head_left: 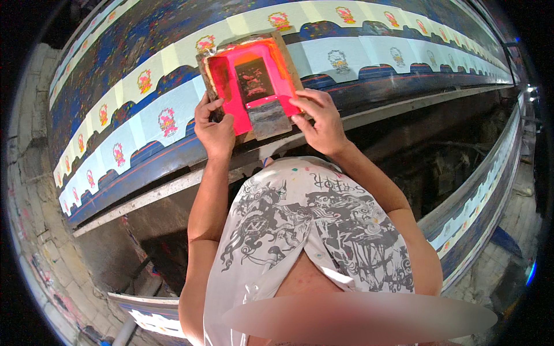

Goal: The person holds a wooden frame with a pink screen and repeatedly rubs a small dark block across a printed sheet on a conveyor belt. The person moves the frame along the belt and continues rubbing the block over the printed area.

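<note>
Frame (280, 72) sits gripped at opposite sides by left hand (215, 130) and right hand (324, 124), both half-curled.

A long desk (164, 29) crosses the space on a slant, its dark blue top speckled with many-coloured paint and a pale ledge (144, 200) running along its near side, while a second desk (459, 200) stands at the right across a dark, shadowy gap. The floor (29, 190) at the left is grey and laid in worn blocks (smudged here and there with colour), and a pale pipe (124, 333) shows low down there. Small white lights (530, 88) glint at the far right.
</note>
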